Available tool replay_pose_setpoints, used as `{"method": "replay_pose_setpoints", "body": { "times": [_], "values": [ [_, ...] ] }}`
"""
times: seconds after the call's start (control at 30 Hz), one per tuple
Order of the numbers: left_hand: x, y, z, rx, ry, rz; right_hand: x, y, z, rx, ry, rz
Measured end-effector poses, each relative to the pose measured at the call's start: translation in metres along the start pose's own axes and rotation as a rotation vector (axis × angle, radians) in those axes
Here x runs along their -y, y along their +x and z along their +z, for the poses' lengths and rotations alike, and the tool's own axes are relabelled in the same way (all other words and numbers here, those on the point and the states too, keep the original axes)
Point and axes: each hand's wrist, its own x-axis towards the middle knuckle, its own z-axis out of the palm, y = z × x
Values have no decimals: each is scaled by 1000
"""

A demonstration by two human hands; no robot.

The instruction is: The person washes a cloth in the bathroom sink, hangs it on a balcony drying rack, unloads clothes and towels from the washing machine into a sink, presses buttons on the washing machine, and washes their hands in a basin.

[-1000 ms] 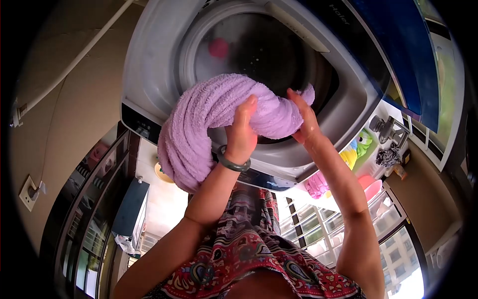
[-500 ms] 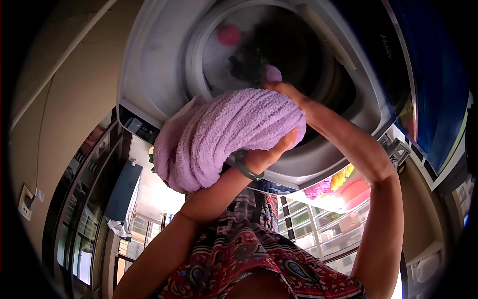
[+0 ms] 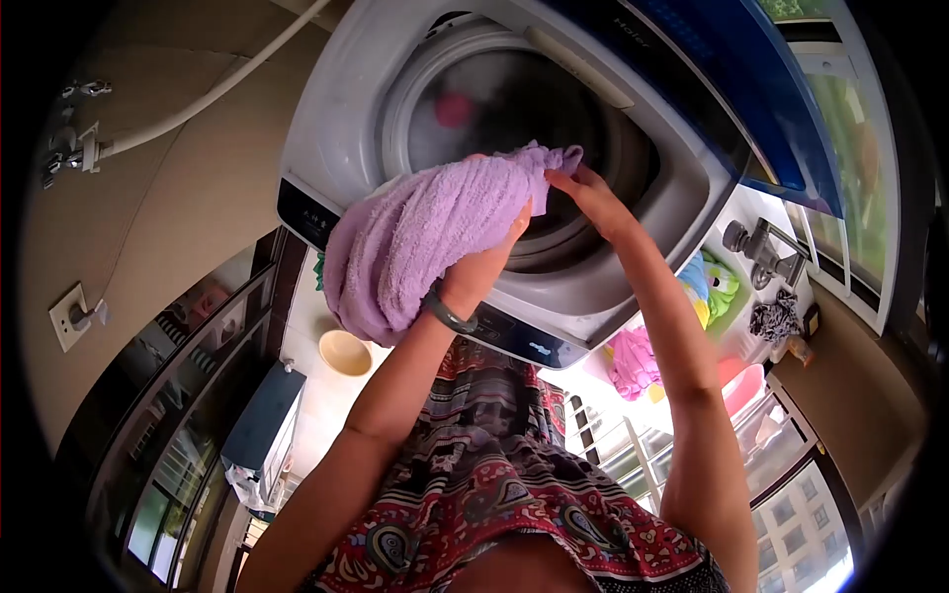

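A thick lilac towel [image 3: 425, 222] lies in a bulky, folded bundle over the near left rim of a top-loading washing machine [image 3: 331, 128]. My left hand [image 3: 486, 265], with a dark bangle at the wrist, is wrapped round the bundle from below; its fingers are partly hidden by the cloth. At the towel's far right end, my right hand [image 3: 591, 201] pinches a twisted edge between thumb and fingers. Beneath, inside the open drum [image 3: 539, 99], a round pink item [image 3: 454, 110] shows in cloudy water or foam.
The raised blue lid [image 3: 732, 99] stands at the upper right. A beige basin [image 3: 345, 353] sits on the floor at left. Pink cloth [image 3: 633, 362] and other coloured laundry lie at right, near a metal fitting [image 3: 766, 252]. A pale hose [image 3: 213, 94] runs along the wall.
My right hand has moved up and right along the towel, drawing its end out into a twisted edge. My left hand has shifted left with the bundle. The view has tilted and drawn back.
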Motion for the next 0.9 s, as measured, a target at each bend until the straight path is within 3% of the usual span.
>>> {"method": "replay_pose_setpoints", "body": {
  "times": [0.07,0.13,0.17,0.27,0.33,0.4,0.47,0.5,0.57,0.63,0.7,0.73,0.77,0.83,0.87,0.9],
  "values": [
    [-3,3,-24,-169,-814,-245,-5,-24,-4,-135,-145,-102],
    [1,-7,-32,-230,-856,-233,-3,-47,3,-142,-506,-403],
    [-1,-11,-42,-198,-1011,-268,6,-64,19,-150,-530,-514],
    [-22,-18,-55,-239,-1096,-241,38,-99,61,-228,-629,-773],
    [-35,-21,-79,-169,-1014,-236,51,-105,93,-342,-518,-900],
    [-43,-29,-96,-113,-925,-217,49,-101,107,-299,-199,-936],
    [-48,-40,-108,-69,-936,-171,35,-94,118,-319,-187,-966],
    [-55,-45,-113,300,-1013,-225,33,-99,122,-329,-173,-973],
    [-79,-71,-126,310,-1042,-115,32,-113,128,-358,-122,-972],
    [-94,-136,-151,127,-1263,-72,37,-134,134,-393,-90,-966],
    [-61,-188,-153,487,-1667,-288,42,-154,138,-431,-76,-976],
    [-39,-207,-142,586,-1732,-632,45,-166,140,-447,-70,-982],
    [-16,-230,-118,495,-1845,-771,48,-176,144,-460,-71,-989],
    [30,-249,-72,522,-2212,-1261,50,-199,152,-491,-76,-1004],
    [37,-247,-61,480,-2368,-1386,48,-212,153,-518,-84,-1006],
    [35,-234,-61,428,-2451,-1343,45,-225,155,-547,-84,-1000]
  ]
}}
